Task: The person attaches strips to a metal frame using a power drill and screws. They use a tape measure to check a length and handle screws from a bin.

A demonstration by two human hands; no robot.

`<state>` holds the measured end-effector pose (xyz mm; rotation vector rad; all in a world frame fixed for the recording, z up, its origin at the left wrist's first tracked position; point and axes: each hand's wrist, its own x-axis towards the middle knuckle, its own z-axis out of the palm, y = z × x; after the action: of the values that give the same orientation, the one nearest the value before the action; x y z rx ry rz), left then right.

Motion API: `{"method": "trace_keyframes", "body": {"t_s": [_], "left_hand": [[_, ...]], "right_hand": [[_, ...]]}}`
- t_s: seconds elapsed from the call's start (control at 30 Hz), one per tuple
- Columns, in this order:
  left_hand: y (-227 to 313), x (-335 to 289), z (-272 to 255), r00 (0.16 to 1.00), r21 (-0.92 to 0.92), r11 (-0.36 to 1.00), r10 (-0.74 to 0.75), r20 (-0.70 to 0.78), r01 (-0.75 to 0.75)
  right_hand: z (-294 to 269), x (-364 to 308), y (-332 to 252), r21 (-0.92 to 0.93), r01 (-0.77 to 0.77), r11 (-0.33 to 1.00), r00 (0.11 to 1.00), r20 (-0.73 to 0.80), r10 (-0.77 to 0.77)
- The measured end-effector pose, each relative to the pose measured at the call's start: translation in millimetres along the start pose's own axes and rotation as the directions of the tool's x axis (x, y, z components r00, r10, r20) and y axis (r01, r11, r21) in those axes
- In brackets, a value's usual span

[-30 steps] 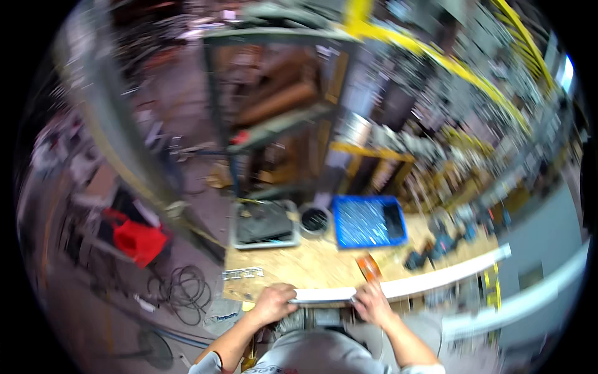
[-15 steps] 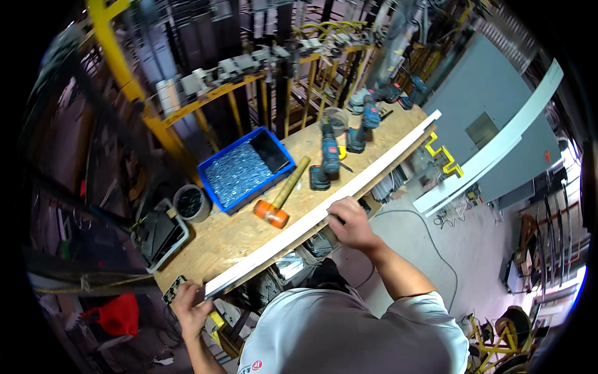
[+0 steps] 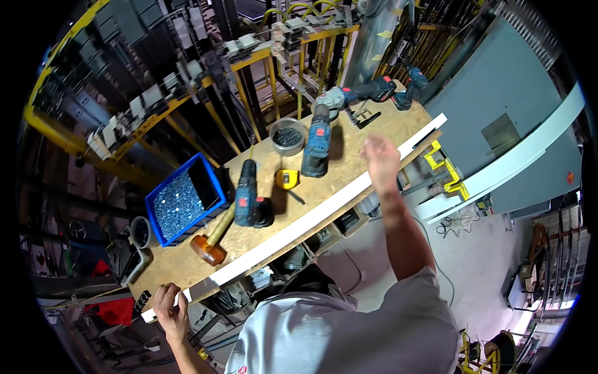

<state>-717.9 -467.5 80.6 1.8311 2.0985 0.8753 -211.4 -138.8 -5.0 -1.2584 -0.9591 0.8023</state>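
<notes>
A long white profile strip [image 3: 299, 229] lies along the near edge of the wooden workbench [image 3: 240, 252], running from lower left to upper right. My left hand [image 3: 170, 311] is closed around it close to its left end, which sticks out a little past my fingers. Over the bench, beyond the strip's right part, hangs my right hand [image 3: 382, 163], apart from the strip. Motion smears its fingers, so what they hold, if anything, does not show. Nearest to this hand are a black narrow tool [image 3: 369, 119] and a blue cordless drill [image 3: 317, 146].
On the bench are a second drill [image 3: 246, 196], a yellow tape measure [image 3: 287, 179], a mallet [image 3: 208, 250], a blue bin of small metal parts [image 3: 177, 209], a round tub [image 3: 287, 137] and an angle grinder [image 3: 336, 100]. Yellow racks [image 3: 274, 87] stand behind; a long pale panel [image 3: 529, 153] leans right.
My right hand has left the strip and moved forward over the bench. My left hand stays at the strip's left end. The view has shifted, so the bench items appear further left.
</notes>
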Motion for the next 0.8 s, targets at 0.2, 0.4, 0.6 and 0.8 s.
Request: {"method": "trace_keyframes", "body": {"t_s": [0.2,0.4,0.6,0.8], "left_hand": [[65,1,32,0.989,-0.150,0.978,-0.144,0.025,0.146],[106,-26,23,0.995,0.191,0.981,-0.003,0.100,-0.016],[87,-23,64,0.987,-0.087,0.994,0.074,0.144,-0.062],[89,-54,60,0.987,0.015,0.997,-0.080,0.136,0.079]], "right_hand": [[-115,269,6,-0.277,0.082,0.957,0.958,-0.245,-0.153],[-69,341,53,-0.760,-0.141,0.635,0.898,-0.368,-0.241],[-225,527,49,-0.996,0.064,0.054,0.979,0.053,-0.196],[-205,518,82,-0.967,-0.220,0.130,0.975,-0.220,0.016]]}}
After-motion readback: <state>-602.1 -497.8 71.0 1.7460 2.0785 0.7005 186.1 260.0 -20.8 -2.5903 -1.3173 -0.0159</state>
